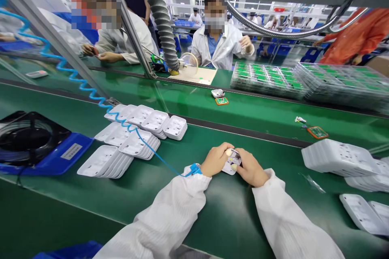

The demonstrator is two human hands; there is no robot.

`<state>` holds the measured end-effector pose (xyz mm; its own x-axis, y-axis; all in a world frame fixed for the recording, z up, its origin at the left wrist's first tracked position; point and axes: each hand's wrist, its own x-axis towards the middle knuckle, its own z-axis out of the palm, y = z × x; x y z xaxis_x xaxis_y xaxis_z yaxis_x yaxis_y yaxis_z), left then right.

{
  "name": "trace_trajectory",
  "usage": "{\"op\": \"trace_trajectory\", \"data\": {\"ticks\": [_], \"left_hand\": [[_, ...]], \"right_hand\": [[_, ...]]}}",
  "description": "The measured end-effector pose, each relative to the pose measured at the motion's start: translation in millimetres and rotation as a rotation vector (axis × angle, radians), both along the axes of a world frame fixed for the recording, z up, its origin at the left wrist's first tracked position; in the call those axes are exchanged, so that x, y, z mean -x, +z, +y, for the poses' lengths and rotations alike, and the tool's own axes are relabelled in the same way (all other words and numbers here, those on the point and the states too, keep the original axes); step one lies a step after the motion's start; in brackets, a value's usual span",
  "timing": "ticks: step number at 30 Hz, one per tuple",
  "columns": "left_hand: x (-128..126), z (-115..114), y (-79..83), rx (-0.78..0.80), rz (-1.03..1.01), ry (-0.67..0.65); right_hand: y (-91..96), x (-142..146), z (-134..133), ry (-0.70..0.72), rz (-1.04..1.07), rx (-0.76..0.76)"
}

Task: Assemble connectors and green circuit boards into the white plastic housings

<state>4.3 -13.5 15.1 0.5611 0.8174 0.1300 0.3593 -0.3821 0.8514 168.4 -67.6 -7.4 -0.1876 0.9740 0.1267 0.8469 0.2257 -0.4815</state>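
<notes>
Left hand (216, 161) and right hand (251, 168) are gripping a white casing (228, 168) from opposite sides, apparently steadying it, while stacked shells (130, 145) are flanking it, likely for reach.

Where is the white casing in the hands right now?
In the head view, the white casing is right of and below center, held between the left hand and the right hand.

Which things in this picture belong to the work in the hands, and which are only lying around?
Likely part of the work:
white housing, held by left hand and right hand
stacked white shells
blue wrist strap

Likely just lying around:
black fan
clear plastic strip
</notes>
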Motion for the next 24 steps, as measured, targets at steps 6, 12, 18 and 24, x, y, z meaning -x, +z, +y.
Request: {"op": "trace_trajectory", "data": {"ticks": [6, 12, 18, 24], "left_hand": [[-0.4, 1.0, 0.1, 0.022, 0.043, 0.077], [-0.9, 9.1, -18.5, 0.073, -0.106, 0.261], [0.4, 23.6, -33.2, 0.053, -0.161, 0.433], [-0.7, 22.5, -34.5, -0.037, -0.033, 0.360]], "right_hand": [[0.2, 15.0, -0.6, -0.127, 0.032, 0.086], [-0.6, 0.9, 23.1, -0.103, 0.148, 0.210], [14.2, -33.0, 112.3, -0.402, 0.355, 0.136], [30.0, -120.2, 150.3, -0.787, 0.187, -0.055]]}}
